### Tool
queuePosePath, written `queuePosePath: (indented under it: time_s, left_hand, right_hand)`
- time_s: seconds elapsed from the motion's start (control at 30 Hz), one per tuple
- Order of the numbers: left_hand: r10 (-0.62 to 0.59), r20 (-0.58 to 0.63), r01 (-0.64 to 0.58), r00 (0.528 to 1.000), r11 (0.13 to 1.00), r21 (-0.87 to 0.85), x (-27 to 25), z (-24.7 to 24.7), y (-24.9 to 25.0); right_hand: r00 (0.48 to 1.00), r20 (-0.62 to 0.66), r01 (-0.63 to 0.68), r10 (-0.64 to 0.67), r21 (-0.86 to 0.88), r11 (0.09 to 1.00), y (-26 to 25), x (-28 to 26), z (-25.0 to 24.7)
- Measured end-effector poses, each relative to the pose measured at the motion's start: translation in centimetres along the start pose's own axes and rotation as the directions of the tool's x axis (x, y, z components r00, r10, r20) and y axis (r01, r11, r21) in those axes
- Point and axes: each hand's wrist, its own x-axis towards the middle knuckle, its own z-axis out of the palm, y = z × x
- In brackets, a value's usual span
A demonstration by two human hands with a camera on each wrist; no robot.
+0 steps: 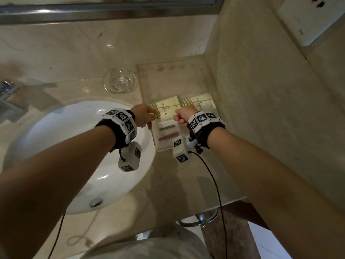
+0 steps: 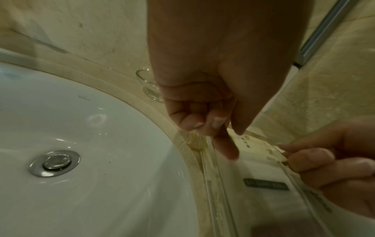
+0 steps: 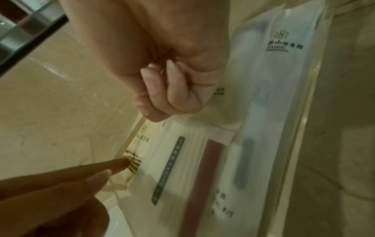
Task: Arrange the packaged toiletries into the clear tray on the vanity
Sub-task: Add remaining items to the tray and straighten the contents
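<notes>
The clear tray [image 1: 142, 81] sits on the vanity right of the sink. Two cream packets with gold stripes [image 1: 169, 107] [image 1: 202, 102] lie side by side in its middle. White packets with a green strip [image 1: 168, 128] and a red strip [image 1: 167, 138] lie at its near end. My left hand [image 1: 152, 118] is at the tray's left wall, straight fingers [image 3: 118, 165] touching the striped end of the left cream packet [image 3: 136, 158]. My right hand [image 1: 178, 118] is curled and pinches the far edge of the green-strip packet [image 3: 168, 168]. A translucent toothbrush packet [image 3: 263, 96] lies along the tray's right wall [image 3: 294, 144].
A small glass bowl [image 1: 119, 80] stands left of the tray's far end. The white sink [image 1: 84, 146] lies under my left arm, the faucet [image 1: 9, 98] at far left. A stone wall [image 1: 261, 90] rises right beside the tray. The tray's far half holds nothing.
</notes>
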Motion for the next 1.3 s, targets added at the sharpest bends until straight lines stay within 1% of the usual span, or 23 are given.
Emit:
queuePosePath:
  time_s: [0.13, 0.23, 0.33, 0.4, 0.5, 0.6, 0.77, 0.87, 0.97, 1.07, 1.13, 1.23, 1.3]
  left_hand:
    - [-0.002, -0.009, 0.002, 1.000, 1.000, -0.010, -0.1, 0.0, 0.2]
    - [0.020, -0.070, -0.022, 0.997, 0.999, -0.042, 0.2, -0.1, 0.7]
    - [0.041, -0.127, -0.054, 0.991, 0.994, -0.096, 0.6, 0.0, 2.1]
    - [0.058, -0.129, -0.074, 0.990, 0.990, -0.120, 0.9, 0.6, 3.4]
    - [0.076, -0.064, -0.084, 0.995, 0.986, -0.141, 1.2, 2.2, 5.6]
    - [0.046, 0.007, -0.043, 0.999, 0.982, -0.184, 1.3, 3.9, 7.2]
    - [-0.025, 0.101, 0.039, 0.995, 0.989, -0.142, 2.0, 5.8, 8.3]
    - [-0.062, 0.125, 0.077, 0.990, 0.990, -0.115, 2.3, 6.0, 8.8]
    - [-0.085, 0.137, 0.101, 0.987, 0.989, -0.109, 2.4, 6.0, 9.4]
    - [-0.042, 0.146, 0.046, 0.988, 0.999, -0.025, 2.3, 6.1, 9.9]
    - [-0.029, 0.135, 0.030, 0.990, 0.999, -0.009, 2.4, 6.2, 9.9]
    - [-0.040, 0.156, 0.051, 0.987, 0.996, -0.067, 2.7, 6.0, 10.0]
    - [-0.066, 0.145, 0.082, 0.987, 0.990, -0.110, 3.0, 5.9, 9.9]
  right_hand:
    - [1.000, -0.020, 0.000, 0.001, 0.040, 0.999, 0.0, 0.2, 0.2]
    - [0.998, -0.010, 0.056, -0.056, 0.031, 0.998, 0.5, 0.5, -0.1]
    - [0.995, -0.040, 0.090, -0.088, 0.051, 0.995, 1.0, 0.4, -1.3]
    - [0.993, -0.059, 0.101, -0.098, 0.050, 0.994, 1.3, 0.2, -2.5]
    - [0.988, -0.113, 0.108, -0.107, 0.002, 0.994, 2.3, -0.3, -4.8]
    - [0.984, -0.147, 0.093, -0.101, -0.060, 0.994, 3.4, -0.4, -6.6]
    - [0.970, -0.200, 0.095, -0.139, -0.214, 0.972, 5.0, -0.5, -8.0]
    - [0.971, -0.193, 0.079, -0.138, -0.282, 0.956, 5.4, -0.6, -7.9]
    - [0.964, -0.210, 0.087, -0.166, -0.342, 0.936, 5.5, -0.6, -7.9]
    - [0.966, -0.194, 0.071, -0.172, -0.440, 0.895, 5.4, -1.0, -8.1]
    - [0.969, -0.171, 0.072, -0.179, -0.496, 0.865, 5.4, -1.0, -8.4]
    - [0.968, -0.157, 0.081, -0.194, -0.536, 0.840, 5.3, -1.1, -8.8]
    - [0.966, -0.147, 0.099, -0.213, -0.551, 0.829, 5.3, -1.0, -8.7]
